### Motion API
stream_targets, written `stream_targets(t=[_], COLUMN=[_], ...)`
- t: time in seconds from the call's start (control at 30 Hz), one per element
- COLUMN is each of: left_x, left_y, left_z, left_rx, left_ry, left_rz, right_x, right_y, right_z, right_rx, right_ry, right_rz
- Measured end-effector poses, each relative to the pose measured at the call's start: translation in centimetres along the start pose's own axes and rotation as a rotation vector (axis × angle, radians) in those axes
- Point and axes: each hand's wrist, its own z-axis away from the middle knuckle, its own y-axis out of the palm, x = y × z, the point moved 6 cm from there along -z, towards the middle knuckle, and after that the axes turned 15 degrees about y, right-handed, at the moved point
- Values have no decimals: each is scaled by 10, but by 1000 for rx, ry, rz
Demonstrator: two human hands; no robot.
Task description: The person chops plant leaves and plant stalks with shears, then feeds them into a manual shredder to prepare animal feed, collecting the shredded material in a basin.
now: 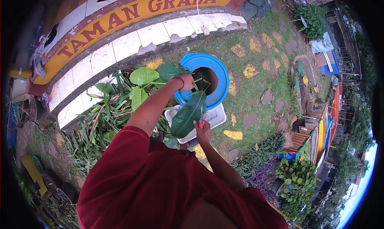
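My left hand [186, 82] is closed round the stem of a leafy branch, above the rim of a blue bucket [229, 83]. The branch carries broad green leaves; a pale one [143, 76] sticks out to the left. A large dark leaf [189, 116] hangs in front of the bucket, between my hands. Below and to the right, my right hand [203, 132] is closed on red-handled scissors [202, 124], their blades pointing up beside that leaf. Dark, shadowed contents with some green stems show inside the bucket.
A white basin [218, 118] sits under and in front of the bucket. Cut leaves and long stalks [108, 117] lie heaped at left, against a tiled ledge [104, 55]. Yellow-painted stepping stones [233, 135] dot the grass. Potted plants [296, 181] stand at right.
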Motion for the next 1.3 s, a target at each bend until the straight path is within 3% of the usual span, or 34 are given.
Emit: stream_targets(t=[0.13, 0.2, 0.33, 0.4, 0.47, 0.53, 0.7, 0.77, 0.87, 0.9, 0.97, 1.07, 1.2, 1.27, 1.3], left_x=[0, -1, -4, 1, -1, -5, -2, -1, 4, 1, -5, -1, 2, -3, -1], left_y=[-1, -3, -1, -7, 0, -7, -10, -18, -24, -24, -20, -6, -6, -10, -10], left_z=[0, -1, 1, 1, -1, 1, 8, 6, 4, 4, 6, -5, -4, 1, 0], left_rx=[-24, -27, -34, -64, 16, -36, -293, -394, -395, -395, -348, -377, -407, -325, -330], left_ry=[20, 21, 30, 32, 60, 39, -64, -20, -53, -52, -47, 43, -87, -69, -67], left_rz=[5, 6, 48, 32, 212, 219, 235, 432, 557, 559, 499, 275, 425, 421, 419], right_x=[-6, -6, 25, 45, 59, 79, 111, 115, 143, 141, 122, 153, 167, 149, 148], right_y=[12, 27, 17, 1, -18, -31, -24, -23, -23, -20, 3, -22, -67, -77, -83], right_z=[2, -3, -12, -27, -61, -98, -191, -218, -202, -206, -219, -191, -168, -173, -170], right_rx=[224, 468, 436, 475, 422, 387, 263, -26, -181, -181, 152, 101, 18, 175, 174], right_ry=[183, 307, 307, 431, 469, 512, 299, 33, -119, -120, 50, -91, -150, 125, 120], right_rz=[-162, -272, -416, -571, -592, -557, -402, 138, 359, 361, -10, 197, 97, -172, -173])
